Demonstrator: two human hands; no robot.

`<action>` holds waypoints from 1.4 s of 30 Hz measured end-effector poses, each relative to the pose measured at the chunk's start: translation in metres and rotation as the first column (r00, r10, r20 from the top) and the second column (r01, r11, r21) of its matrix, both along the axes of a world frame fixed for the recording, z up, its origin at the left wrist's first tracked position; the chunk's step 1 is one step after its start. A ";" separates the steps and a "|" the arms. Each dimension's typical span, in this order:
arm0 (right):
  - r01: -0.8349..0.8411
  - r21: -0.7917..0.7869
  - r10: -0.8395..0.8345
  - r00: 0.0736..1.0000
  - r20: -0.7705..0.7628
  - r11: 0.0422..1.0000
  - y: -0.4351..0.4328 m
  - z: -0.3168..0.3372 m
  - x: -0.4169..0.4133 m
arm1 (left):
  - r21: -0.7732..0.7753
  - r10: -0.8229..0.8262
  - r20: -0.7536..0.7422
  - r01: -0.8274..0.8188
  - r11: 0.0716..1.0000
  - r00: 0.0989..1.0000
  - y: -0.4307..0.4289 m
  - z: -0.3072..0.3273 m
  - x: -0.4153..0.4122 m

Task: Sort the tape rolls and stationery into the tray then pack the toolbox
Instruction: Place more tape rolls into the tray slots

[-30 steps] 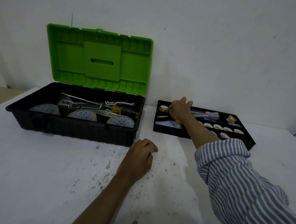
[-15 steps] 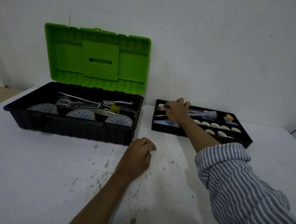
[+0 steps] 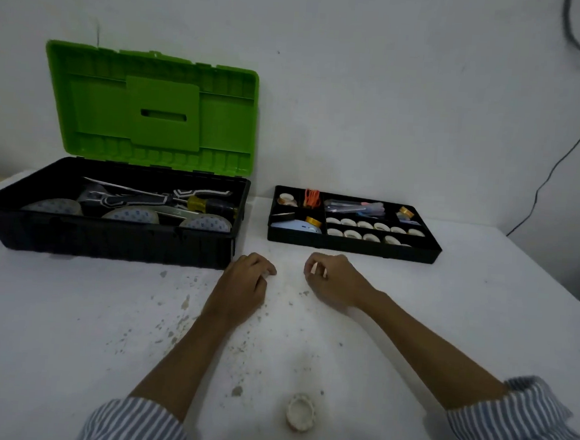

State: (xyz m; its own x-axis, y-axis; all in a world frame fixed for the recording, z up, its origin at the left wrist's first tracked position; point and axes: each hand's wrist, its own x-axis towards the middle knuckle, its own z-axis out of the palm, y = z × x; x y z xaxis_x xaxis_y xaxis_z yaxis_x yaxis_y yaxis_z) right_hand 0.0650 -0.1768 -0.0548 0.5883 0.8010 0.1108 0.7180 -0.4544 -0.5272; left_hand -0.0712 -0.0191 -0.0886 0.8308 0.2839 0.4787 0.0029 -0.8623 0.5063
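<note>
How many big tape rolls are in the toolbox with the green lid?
3 big tape rolls, in a row along the toolbox front wall: left, middle, right. The tools may hide more.

Large tape rolls (image 3: 133, 214): lower parts hidden behind the near wall of the toolbox (image 3: 108, 241).
Small tape rolls (image 3: 371, 237): near row half hidden by the near wall of the tray (image 3: 351, 249).
Far right tray compartment: items too small to name.
Left hand (image 3: 243, 285), right hand (image 3: 334, 279): fingers curled under, palms hidden.
Striped sleeves (image 3: 524, 425): cut off by the bottom edge.
Cable (image 3: 560, 159): cut off by the right edge.
</note>
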 end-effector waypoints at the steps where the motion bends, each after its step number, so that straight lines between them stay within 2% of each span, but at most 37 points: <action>1: -0.010 -0.006 0.009 0.999 -0.036 1.000 -0.011 -0.002 -0.008 | -0.004 0.001 0.000 -0.001 1.000 1.000 0.000 0.000 -0.001; 5: -0.090 0.060 0.101 0.973 -0.208 0.994 -0.046 0.003 -0.041 | -0.018 0.001 -0.001 -0.001 1.000 1.000 -0.005 0.001 -0.005; 9: -0.287 0.002 0.269 0.898 -0.349 0.958 -0.065 0.018 -0.076 | -0.008 0.019 -0.030 -0.020 1.000 0.999 -0.007 0.000 -0.009; 11: -0.385 -0.050 0.344 0.869 -0.356 0.921 -0.069 0.022 -0.092 | 0.002 0.012 -0.037 -0.011 1.000 0.999 -0.007 -0.001 -0.010; 14: -0.445 -0.130 0.384 0.862 -0.329 0.886 -0.070 0.021 -0.105 | 0.004 0.024 -0.048 -0.024 1.000 0.999 -0.007 -0.001 -0.011; 22: -0.403 -0.137 0.337 0.875 -0.346 0.905 -0.059 0.028 -0.090 | -0.009 0.028 -0.045 -0.028 1.000 0.999 -0.008 0.000 -0.011; 24: -0.313 -0.084 0.267 0.900 -0.344 0.946 -0.047 0.033 -0.070 | -0.006 0.022 -0.028 -0.022 1.000 0.999 -0.007 0.000 -0.011; 27: -0.048 0.073 0.069 0.948 -0.312 0.996 -0.017 0.040 -0.033 | -0.005 0.018 -0.007 -0.018 1.000 1.000 -0.006 0.000 -0.009; 29: 0.176 0.197 -0.109 0.944 -0.310 0.964 0.011 0.045 -0.007 | 0.009 0.003 0.009 -0.003 1.000 1.000 -0.005 0.000 -0.008; 31: 0.351 0.282 -0.264 0.916 -0.302 0.893 0.041 0.052 0.018 | 0.016 -0.006 0.017 0.006 1.000 1.000 -0.004 -0.001 -0.006; 36: 0.506 0.292 -0.488 0.862 -0.140 0.811 0.104 0.058 0.067 | 0.016 0.002 0.039 -0.003 1.000 0.999 -0.001 -0.001 -0.001; 42: 0.589 0.180 -0.602 0.798 0.024 0.788 0.136 0.051 0.098 | 0.017 0.017 0.051 -0.018 1.000 0.999 0.000 -0.004 0.002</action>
State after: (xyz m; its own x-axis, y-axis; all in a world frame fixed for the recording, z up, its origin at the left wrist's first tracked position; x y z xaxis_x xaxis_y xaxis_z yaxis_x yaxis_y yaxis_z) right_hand 0.1634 -0.0408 -0.0035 0.9272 0.2622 0.2674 0.3724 -0.7221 -0.5830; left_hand -0.0695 -0.0190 -0.0921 0.8003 0.2898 0.5249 -0.0067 -0.8710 0.4912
